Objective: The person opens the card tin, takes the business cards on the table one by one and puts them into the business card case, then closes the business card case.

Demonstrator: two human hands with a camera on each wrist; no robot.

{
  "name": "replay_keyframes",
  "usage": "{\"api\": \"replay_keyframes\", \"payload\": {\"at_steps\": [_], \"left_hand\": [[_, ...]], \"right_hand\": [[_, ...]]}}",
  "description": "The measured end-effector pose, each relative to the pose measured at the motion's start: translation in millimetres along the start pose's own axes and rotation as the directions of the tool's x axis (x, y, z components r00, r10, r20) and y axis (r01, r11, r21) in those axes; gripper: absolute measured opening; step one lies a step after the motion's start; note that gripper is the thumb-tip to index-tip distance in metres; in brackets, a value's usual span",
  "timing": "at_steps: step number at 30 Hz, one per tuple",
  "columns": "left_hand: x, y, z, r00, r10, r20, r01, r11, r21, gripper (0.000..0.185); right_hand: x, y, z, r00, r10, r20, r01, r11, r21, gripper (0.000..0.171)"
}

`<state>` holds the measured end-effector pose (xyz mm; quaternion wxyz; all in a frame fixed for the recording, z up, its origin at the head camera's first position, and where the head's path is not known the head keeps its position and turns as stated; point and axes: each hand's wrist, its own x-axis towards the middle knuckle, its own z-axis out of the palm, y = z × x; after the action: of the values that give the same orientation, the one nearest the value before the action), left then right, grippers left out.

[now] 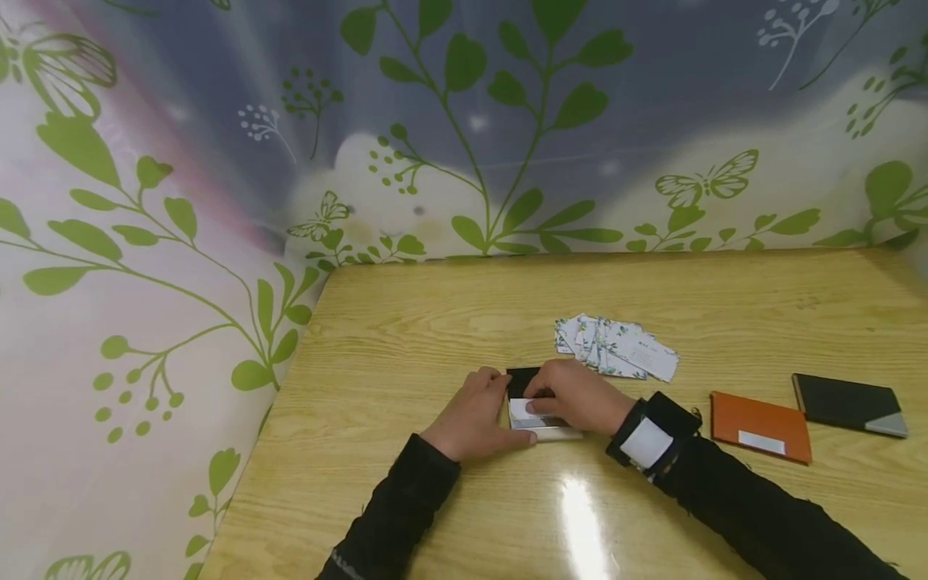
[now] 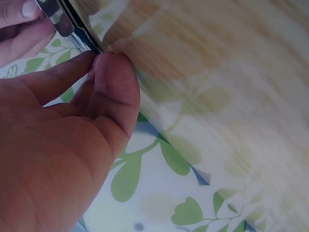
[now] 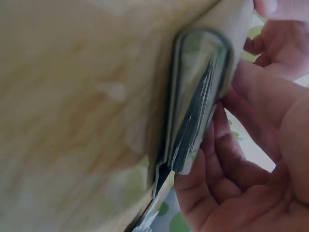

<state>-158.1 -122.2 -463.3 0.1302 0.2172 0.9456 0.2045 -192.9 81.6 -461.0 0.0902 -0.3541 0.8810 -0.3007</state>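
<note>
Wooden surface (image 1: 435, 322) with leafy curtains behind.
Head view: both hands clasp a metal card case (image 1: 540, 411) near its front; left hand (image 1: 471, 415), right hand (image 1: 576, 396). Left wrist view: thumb pinches its edge (image 2: 79, 29). Right wrist view: fingers (image 3: 217, 164) curl round it (cards, two more cases lie rightward).

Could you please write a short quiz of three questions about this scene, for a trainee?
1. True or false: both hands touch the open black and silver card case on the glossy wooden table.
2. Which lies nearest the right hand?
A. the flat orange card case
B. the spread pile of white printed cards
C. the closed black and grey card case
3. Fill in: the left hand grips the open case at its ____ side.

Key: 1 true; 2 B; 3 left.
</note>
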Motion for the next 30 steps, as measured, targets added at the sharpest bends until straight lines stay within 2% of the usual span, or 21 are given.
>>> {"api": "replay_keyframes", "payload": {"at_steps": [4,8,11,13,15,17,20,23,26,30], "left_hand": [[0.0,0.4,-0.9,1.000,-0.004,0.007,0.004,1.000,0.003,0.094],[0.2,0.6,-0.6,1.000,-0.001,0.003,0.001,1.000,0.006,0.095],[0.9,1.0,0.2,1.000,0.001,-0.003,-0.001,1.000,0.014,0.096],[1.3,1.5,0.6,1.000,-0.004,-0.007,0.004,1.000,0.018,0.096],[1.2,2.4,0.6,1.000,-0.012,-0.008,0.012,1.000,0.021,0.096],[1.1,3.3,0.5,1.000,-0.019,-0.006,0.019,1.000,0.018,0.096],[0.7,3.9,0.5,1.000,-0.022,-0.002,0.022,1.000,0.011,0.096],[0.4,3.8,0.4,1.000,-0.019,-0.004,0.019,1.000,0.015,0.096],[-0.1,3.4,-0.2,1.000,-0.020,-0.004,0.020,1.000,0.023,0.097],[-0.3,3.3,-0.1,1.000,-0.021,-0.004,0.021,1.000,0.018,0.097]], "right_hand": [[-3,-1,0,0.999,-0.043,0.015,0.044,0.999,-0.007,0.008],[-6,4,-3,1.000,0.021,-0.019,-0.021,1.000,-0.012,0.011],[-9,11,-11,0.988,0.088,-0.127,-0.101,0.989,-0.105,0.015],[-11,16,-19,0.967,0.114,-0.226,-0.158,0.969,-0.189,0.017],[-15,21,-29,0.942,0.136,-0.308,-0.227,0.932,-0.284,0.017],[-21,26,-39,0.918,0.193,-0.346,-0.311,0.892,-0.327,0.016],[-29,33,-54,0.901,0.327,-0.284,-0.412,0.848,-0.333,0.016],[-34,37,-64,0.884,0.434,-0.177,-0.468,0.834,-0.293,0.017],[-35,37,-67,0.884,0.449,-0.130,-0.467,0.841,-0.271,0.017],[-37,35,-65,0.900,0.410,-0.146,-0.436,0.854,-0.286,0.016]]}}
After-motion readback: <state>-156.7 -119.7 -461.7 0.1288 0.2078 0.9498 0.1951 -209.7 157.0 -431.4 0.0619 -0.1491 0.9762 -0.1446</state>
